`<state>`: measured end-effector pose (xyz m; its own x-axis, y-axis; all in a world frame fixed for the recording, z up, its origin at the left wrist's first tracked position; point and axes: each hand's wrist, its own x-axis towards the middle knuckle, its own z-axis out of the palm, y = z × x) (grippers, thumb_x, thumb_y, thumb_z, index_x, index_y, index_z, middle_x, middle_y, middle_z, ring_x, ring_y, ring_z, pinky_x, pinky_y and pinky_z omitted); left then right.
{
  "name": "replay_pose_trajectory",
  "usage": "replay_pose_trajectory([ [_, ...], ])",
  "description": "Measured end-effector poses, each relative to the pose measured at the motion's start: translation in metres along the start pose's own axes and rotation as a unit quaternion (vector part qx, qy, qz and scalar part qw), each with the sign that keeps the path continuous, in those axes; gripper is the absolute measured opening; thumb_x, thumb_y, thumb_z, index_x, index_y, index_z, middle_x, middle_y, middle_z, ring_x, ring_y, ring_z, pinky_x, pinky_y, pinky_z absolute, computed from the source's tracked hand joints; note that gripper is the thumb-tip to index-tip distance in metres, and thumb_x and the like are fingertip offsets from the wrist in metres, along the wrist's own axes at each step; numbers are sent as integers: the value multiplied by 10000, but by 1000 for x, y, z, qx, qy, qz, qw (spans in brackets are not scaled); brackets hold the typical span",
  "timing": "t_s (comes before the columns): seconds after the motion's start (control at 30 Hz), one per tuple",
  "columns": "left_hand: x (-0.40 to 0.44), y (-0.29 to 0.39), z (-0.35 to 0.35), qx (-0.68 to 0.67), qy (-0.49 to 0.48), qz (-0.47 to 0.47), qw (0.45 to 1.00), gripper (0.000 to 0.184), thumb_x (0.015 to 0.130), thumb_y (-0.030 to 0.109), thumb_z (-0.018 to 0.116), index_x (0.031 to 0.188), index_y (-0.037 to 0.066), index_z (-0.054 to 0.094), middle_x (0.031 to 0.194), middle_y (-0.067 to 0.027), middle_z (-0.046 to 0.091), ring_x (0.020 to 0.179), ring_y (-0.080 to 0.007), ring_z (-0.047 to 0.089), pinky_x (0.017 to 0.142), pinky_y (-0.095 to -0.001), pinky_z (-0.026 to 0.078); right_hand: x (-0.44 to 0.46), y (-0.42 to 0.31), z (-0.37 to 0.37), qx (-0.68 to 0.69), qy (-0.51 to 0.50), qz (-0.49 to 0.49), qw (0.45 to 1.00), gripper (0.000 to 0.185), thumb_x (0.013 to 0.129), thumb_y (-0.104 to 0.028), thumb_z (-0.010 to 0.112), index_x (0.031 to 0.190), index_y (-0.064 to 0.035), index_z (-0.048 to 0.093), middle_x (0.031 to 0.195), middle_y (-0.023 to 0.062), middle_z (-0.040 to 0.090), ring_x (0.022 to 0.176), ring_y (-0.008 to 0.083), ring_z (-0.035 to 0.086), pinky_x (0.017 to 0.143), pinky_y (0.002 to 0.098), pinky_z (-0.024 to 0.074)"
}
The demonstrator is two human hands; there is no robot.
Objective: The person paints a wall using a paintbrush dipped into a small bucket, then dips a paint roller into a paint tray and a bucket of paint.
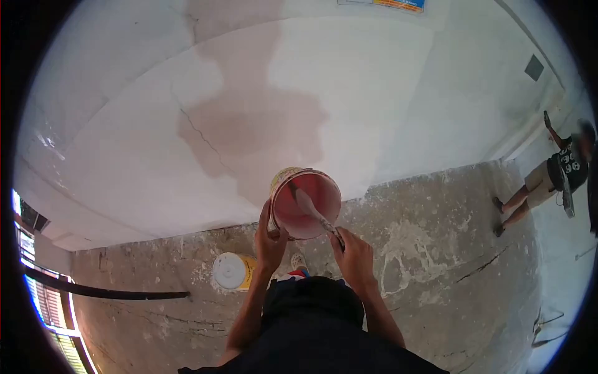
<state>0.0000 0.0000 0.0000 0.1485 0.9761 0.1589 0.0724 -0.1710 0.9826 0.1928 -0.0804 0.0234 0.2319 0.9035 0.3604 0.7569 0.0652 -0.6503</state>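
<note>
My left hand (271, 244) grips the left side of a bucket (324, 177), its fingers around the outside and the thumb near the rim. The bucket is tilted so that its mouth faces me, and pink paint coats its inside. My right hand (355, 254) is closed around the near end of a paint-smeared stick (306, 204). The stick widens toward its far end, which reaches into the bucket; I cannot tell exactly what kind of tool it is. Below my left hand, a yellow bucket with a white lid (229, 270) stands on the floor.
A pale wall (349, 93) with a long crack rises in front of me. The concrete floor (430, 249) is stained and cracked. Another person (564, 165) stands at the far right, holding tools. A black pipe-like bar (124, 292) extends from the left, near a barred window (53, 305).
</note>
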Motion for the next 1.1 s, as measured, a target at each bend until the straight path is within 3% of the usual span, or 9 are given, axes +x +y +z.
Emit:
replay_pose_trajectory([
  [0.1, -16, -4, 28, -65, 43, -10, 997, 687, 909, -78, 507, 1527, 17, 223, 1490, -166, 391, 1013, -255, 668, 762, -339, 616, -4, 17, -31, -10, -32, 7, 999, 191, 929, -181, 662, 986, 2, 654, 788, 174, 665, 685, 350, 658, 599, 410, 487],
  [0.3, 10, -7, -6, 0, 44, 10, 999, 701, 908, -86, 512, 1530, 24, 208, 1477, -166, 398, 1023, -253, 664, 776, -336, 626, 23, 3, -16, 7, -14, 11, 1000, 216, 931, -205, 651, 1009, -3, 651, 790, 172, 681, 700, 373, 664, 594, 433, 499],
  [0.4, 23, -14, -11, -57, 53, 3, 997, 715, 909, -97, 502, 1534, 28, 178, 1511, -173, 347, 1056, -250, 651, 775, -340, 631, 40, 5, -17, 62, -29, 48, 996, 241, 931, -211, 670, 977, 26, 667, 701, 167, 649, 587, 280, 645, 552, 371, 472],
  [0.47, 28, -20, -21, -56, 74, 12, 996, 716, 910, -109, 481, 1534, 29, 156, 1546, -178, 284, 1057, -256, 650, 763, -344, 638, 41, 2, -15, 152, -55, 124, 979, 295, 930, -243, 694, 959, 51, 693, 658, 60, 599, 582, 71, 472, 531, 258, 380],
  [0.7, 81, -37, -55, -131, 122, -10, 984, 710, 900, -121, 484, 1525, 26, 181, 1553, -176, 261, 1122, -302, 617, 733, -349, 659, 89, -6, 14, 271, -36, 199, 941, 322, 924, -269, 708, 979, 48, 702, 684, -25, 581, 618, 33, 458, 533, 228, 349],
  [0.9, 123, -44, -84, -143, 115, -6, 983, 706, 895, -109, 515, 1518, 14, 207, 1549, -172, 269, 1152, -307, 597, 703, -359, 667, 162, -50, 41, 275, 49, 103, 955, 301, 936, -235, 694, 1040, 47, 675, 650, -28, 538, 600, 27, 431, 510, 227, 316],
  [0.93, 127, -49, -88, -141, 104, -6, 984, 706, 895, -109, 515, 1518, 14, 207, 1549, -172, 269, 1152, -307, 597, 703, -359, 667, 177, -53, 47, 247, 88, 41, 964, 276, 935, -209, 694, 1047, 42, 670, 643, -18, 536, 585, 31, 425, 501, 224, 316],
  [1.03, 142, -53, -99, -69, 111, 3, 991, 695, 894, -99, 523, 1514, 6, 227, 1541, -171, 294, 1210, -300, 556, 742, -349, 654, 226, -63, 58, 187, 190, -95, 959, 218, 927, -145, 696, 1058, 26, 664, 624, 11, 532, 549, 40, 415, 476, 221, 329],
  [1.1, 142, -34, -99, -81, 113, -14, 990, 693, 885, -98, 529, 1510, -6, 245, 1536, -169, 314, 1309, -285, 467, 860, -335, 607, 255, -56, 58, 159, 195, -126, 960, 211, 927, -136, 694, 1063, 22, 665, 623, 16, 537, 549, 41, 427, 476, 223, 349],
])
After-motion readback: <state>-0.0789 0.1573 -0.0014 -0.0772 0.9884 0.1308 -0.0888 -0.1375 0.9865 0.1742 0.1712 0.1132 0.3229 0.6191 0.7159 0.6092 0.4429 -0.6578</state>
